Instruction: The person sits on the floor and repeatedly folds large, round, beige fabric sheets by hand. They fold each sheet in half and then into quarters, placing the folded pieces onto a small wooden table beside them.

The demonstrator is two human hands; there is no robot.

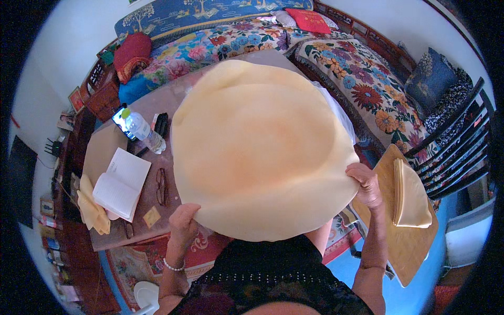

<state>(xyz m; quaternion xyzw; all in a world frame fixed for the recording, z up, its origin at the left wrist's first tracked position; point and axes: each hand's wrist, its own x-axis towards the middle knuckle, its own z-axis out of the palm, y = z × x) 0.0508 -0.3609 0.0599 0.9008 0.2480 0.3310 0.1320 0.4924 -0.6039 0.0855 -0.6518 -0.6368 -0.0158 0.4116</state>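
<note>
A large, thin, round pale-yellow sheet (pixel 256 145) spreads across the middle of the view; whether it is dough or another material I cannot tell. My left hand (pixel 185 220) pinches its lower left edge between thumb and fingers, a beaded bracelet on the wrist. At the lower right edge my right hand (pixel 366 183) grips it the same way. The sheet's near part is raised off the table (pixel 157 232) and hangs over its front edge. Some white film shows from under its far right side. On a wooden board (pixel 409 252) at the right lie folded sheets (pixel 409 197) of similar colour.
Left on the table are an open notebook (pixel 122 183), eyeglasses (pixel 161 187), a plastic water bottle (pixel 145 132), a lit phone (pixel 124 122) and crumpled yellowish pieces (pixel 92 204). A black slatted chair (pixel 460 145) stands right. Beyond is a sofa with a floral cover (pixel 354 78).
</note>
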